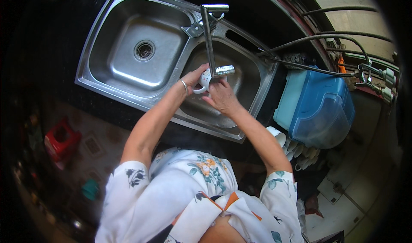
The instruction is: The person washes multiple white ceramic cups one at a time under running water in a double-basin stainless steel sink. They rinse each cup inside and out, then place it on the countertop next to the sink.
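Observation:
Over the right basin of a double stainless steel sink, my left hand grips a white ceramic mug with small coloured decorations. The mug's handle points down and to the left in the view. My right hand is at the mug's mouth, its fingers partly inside or behind the rim; whether it holds anything cannot be told. A chrome faucet reaches over the mug, and its spout end hides part of the rim. Whether water runs cannot be made out.
The left basin with its drain lies beside my left arm. Right of the sink stand a blue plastic container with a clear cover and several stacked white cups. A hose runs to wall taps. A red plastic stool is on the floor.

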The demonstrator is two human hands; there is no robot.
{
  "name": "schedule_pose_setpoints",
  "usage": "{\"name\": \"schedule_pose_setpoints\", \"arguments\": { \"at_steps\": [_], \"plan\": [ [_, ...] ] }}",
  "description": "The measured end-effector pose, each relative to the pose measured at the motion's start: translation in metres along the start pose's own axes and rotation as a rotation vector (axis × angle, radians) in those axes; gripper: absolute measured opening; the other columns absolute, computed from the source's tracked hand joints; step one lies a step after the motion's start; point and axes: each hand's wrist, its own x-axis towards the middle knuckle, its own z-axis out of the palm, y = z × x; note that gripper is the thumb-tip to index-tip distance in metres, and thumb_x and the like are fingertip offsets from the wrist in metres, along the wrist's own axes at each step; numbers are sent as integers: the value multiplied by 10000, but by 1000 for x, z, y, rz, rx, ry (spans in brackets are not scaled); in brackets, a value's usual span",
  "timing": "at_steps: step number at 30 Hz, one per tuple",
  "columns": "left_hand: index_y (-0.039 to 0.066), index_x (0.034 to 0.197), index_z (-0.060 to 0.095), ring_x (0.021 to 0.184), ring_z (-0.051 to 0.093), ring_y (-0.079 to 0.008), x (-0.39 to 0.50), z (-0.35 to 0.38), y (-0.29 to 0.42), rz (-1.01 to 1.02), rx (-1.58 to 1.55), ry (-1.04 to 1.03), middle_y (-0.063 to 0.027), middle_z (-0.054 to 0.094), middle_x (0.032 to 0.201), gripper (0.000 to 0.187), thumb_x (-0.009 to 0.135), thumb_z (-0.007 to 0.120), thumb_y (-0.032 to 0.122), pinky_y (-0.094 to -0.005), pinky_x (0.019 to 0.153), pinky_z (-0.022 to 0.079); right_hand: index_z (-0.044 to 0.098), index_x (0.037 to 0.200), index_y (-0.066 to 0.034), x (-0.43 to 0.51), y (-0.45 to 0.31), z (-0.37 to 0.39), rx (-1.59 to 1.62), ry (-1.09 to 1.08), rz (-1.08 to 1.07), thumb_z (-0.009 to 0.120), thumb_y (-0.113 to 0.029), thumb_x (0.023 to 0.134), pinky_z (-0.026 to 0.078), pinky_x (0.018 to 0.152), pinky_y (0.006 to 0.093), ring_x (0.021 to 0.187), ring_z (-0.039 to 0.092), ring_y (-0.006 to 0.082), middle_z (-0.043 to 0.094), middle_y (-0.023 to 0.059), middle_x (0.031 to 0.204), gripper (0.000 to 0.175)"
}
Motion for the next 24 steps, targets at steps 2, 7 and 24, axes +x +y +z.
{"name": "schedule_pose_setpoints", "arguments": {
  "at_steps": [2,7,24],
  "plan": [
    [164,1213,613,1000,652,-192,-8,-1,17,-121,203,-34,-59,671,1120,551,949,474,626,-432,801,556,554,1123,-41,-2,23,-5,-156,98,-266,696,-233,805,364,1083,413,1156,558,300,612,124,1146,398],
    [133,1261,593,1040,659,-234,-13,0,29,-43,-132,-185,-89,659,1196,742,902,388,749,-476,885,525,594,1086,-19,11,13,3,231,-126,277,600,-206,930,459,953,456,1051,606,339,654,151,1055,244],
    [107,1062,690,800,684,-180,-9,2,14,-20,141,230,-49,693,946,494,900,600,565,-384,641,585,539,1233,-31,0,1,-3,251,8,246,664,-107,839,439,945,451,1138,515,357,575,143,1182,420]
  ]
}}
